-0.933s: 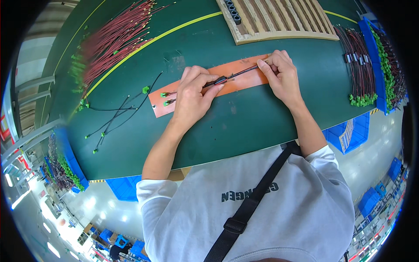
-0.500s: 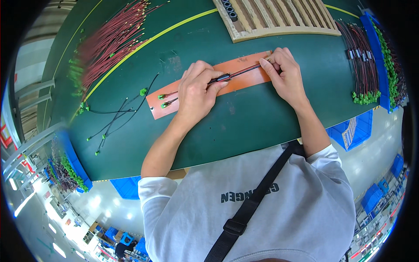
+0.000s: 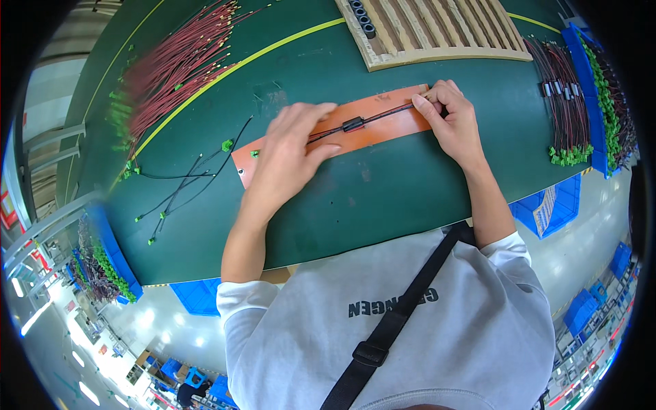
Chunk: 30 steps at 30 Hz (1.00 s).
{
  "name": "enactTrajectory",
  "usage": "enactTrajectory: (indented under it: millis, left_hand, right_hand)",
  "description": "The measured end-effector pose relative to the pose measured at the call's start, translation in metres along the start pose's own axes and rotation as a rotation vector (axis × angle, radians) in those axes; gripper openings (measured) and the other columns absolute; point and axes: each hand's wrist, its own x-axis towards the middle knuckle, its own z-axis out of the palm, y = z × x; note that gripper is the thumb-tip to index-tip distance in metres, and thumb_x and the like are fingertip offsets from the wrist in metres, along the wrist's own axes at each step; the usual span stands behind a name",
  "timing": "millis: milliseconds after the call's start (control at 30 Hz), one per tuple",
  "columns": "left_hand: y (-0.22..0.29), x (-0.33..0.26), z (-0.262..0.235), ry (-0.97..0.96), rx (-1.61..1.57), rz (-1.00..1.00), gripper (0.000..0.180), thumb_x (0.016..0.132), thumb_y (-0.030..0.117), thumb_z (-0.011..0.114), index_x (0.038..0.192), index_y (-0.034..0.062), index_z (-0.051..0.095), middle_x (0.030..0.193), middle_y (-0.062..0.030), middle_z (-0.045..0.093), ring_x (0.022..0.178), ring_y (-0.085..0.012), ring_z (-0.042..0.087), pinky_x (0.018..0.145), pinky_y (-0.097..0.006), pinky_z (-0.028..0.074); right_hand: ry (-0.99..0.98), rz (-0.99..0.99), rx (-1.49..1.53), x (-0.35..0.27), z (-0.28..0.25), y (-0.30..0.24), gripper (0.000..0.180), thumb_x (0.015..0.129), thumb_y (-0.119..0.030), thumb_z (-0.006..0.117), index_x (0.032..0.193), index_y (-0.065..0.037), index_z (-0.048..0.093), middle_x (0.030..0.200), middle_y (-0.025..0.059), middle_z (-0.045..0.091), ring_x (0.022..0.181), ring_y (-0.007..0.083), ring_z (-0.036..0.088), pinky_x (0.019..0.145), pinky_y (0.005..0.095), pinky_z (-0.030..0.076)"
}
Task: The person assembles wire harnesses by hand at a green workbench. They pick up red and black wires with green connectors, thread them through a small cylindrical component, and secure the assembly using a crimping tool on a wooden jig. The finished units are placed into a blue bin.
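An orange strip-shaped board (image 3: pixel 389 133) lies slanted on the green table. Along it runs a wire harness (image 3: pixel 389 112) of dark and red wires, with a black cylindrical sleeve (image 3: pixel 353 124) near its middle. My right hand (image 3: pixel 447 116) pinches the harness at the board's right end, the wire tips mostly hidden by its fingers. Over the left part of the harness is my left hand (image 3: pixel 287 150), thumb and fingers apart; whether it touches the wires I cannot tell. A green connector (image 3: pixel 255 154) shows left of it, on the board.
Several loose dark wires with green connectors (image 3: pixel 227 145) lie left of the board. A pile of red wires (image 3: pixel 184 61) lies at the far left. A slatted wooden rack (image 3: pixel 444 56) holds black rings (image 3: pixel 370 31) at the back. Bundled harnesses (image 3: pixel 564 102) and a blue bin (image 3: pixel 593 96) stand at right.
My left hand has let go near the black sleeve, opened and shifted left, now covering one green connector. The board and my right hand have shifted slightly right, still pinching the harness end.
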Motion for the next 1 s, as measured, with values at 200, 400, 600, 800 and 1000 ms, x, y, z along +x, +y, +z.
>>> enactTrajectory:
  millis: [200, 400, 600, 800, 1000]
  left_hand:
    - [-0.013, -0.018, -0.037, -0.020, 0.075, -0.112, 0.031, 0.081, 0.006, 0.081, 0.111, 0.0020, 0.074, 0.106, -0.0119, 0.070, 0.098, -0.0308, 0.065, 0.086, -0.039, 0.053]
    - [0.012, 0.015, -0.002, -0.026, 0.064, 0.134, 0.032, 0.080, 0.012, 0.083, 0.109, 0.0007, 0.074, 0.105, -0.0115, 0.070, 0.096, -0.0305, 0.065, 0.085, -0.040, 0.053]
    - [0.021, 0.053, 0.039, -0.125, -0.125, 0.136, 0.026, 0.091, 0.017, 0.076, 0.110, -0.0007, 0.074, 0.099, -0.0122, 0.070, 0.094, -0.0292, 0.065, 0.084, -0.037, 0.052]
    - [0.015, 0.071, 0.055, -0.356, -0.472, -0.156, 0.020, 0.100, 0.018, 0.069, 0.104, -0.0015, 0.074, 0.091, -0.0064, 0.073, 0.087, -0.0150, 0.065, 0.081, -0.031, 0.052]
    - [0.009, 0.069, 0.056, -0.327, -0.665, -0.171, 0.020, 0.100, 0.017, 0.069, 0.104, -0.0021, 0.076, 0.092, -0.0048, 0.074, 0.083, -0.0095, 0.064, 0.077, -0.027, 0.052]
  right_hand:
    - [0.018, -0.005, 0.052, -0.002, 0.002, -0.002, 0.029, 0.093, -0.014, 0.076, 0.075, 0.000, 0.059, 0.065, 0.0048, 0.043, 0.069, 0.0213, 0.043, 0.075, 0.0357, 0.048]
    - [0.026, -0.012, 0.077, -0.003, 0.002, 0.003, 0.028, 0.093, -0.017, 0.077, 0.075, -0.002, 0.060, 0.064, 0.0037, 0.044, 0.069, 0.0199, 0.043, 0.071, 0.0365, 0.043]
    - [-0.007, 0.005, 0.192, -0.004, -0.004, 0.004, 0.029, 0.093, -0.020, 0.077, 0.075, -0.004, 0.061, 0.065, 0.0007, 0.048, 0.071, 0.0168, 0.044, 0.075, 0.0341, 0.039]
    - [-0.024, 0.028, 0.236, -0.004, -0.005, 0.004, 0.027, 0.093, -0.021, 0.077, 0.078, -0.004, 0.063, 0.068, -0.0001, 0.049, 0.072, 0.0162, 0.044, 0.076, 0.0331, 0.039]
    - [-0.002, 0.018, 0.243, -0.003, -0.003, 0.002, 0.027, 0.092, -0.021, 0.078, 0.077, -0.004, 0.064, 0.067, 0.0012, 0.053, 0.071, 0.0172, 0.044, 0.073, 0.0342, 0.039]
